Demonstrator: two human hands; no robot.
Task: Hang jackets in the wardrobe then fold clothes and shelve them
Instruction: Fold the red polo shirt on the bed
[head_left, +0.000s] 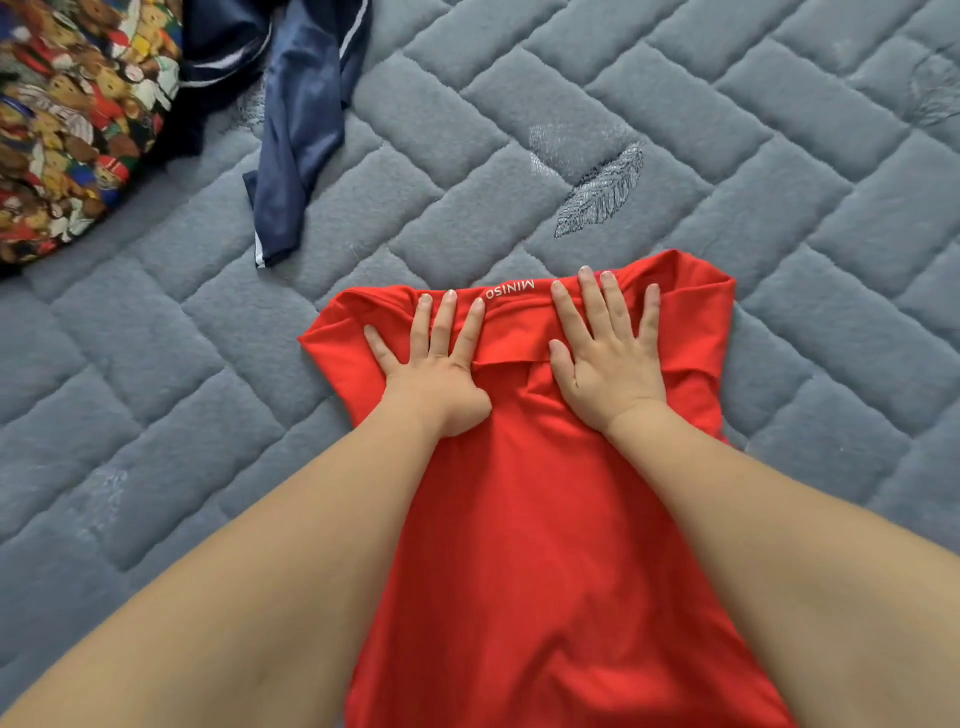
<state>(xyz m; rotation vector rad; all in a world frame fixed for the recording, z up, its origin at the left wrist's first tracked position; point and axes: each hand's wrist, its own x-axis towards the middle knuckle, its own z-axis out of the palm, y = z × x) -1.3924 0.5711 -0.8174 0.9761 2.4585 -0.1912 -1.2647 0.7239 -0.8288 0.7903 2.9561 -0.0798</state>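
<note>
A red shirt (524, 519) lies flat on the grey quilted bed surface (727, 182), its sides folded inward and its collar end pointing away from me, with white lettering at the neck. My left hand (431, 358) presses flat on the shirt's upper left, fingers straight and spread. My right hand (608, 358) presses flat on the upper right near the collar, fingers also straight. Neither hand grips the cloth.
A dark blue garment with white stripes (296, 130) lies crumpled at the upper left of the bed. Beside it, at the far left, is a colourful cloth printed with teddy bears (67, 119).
</note>
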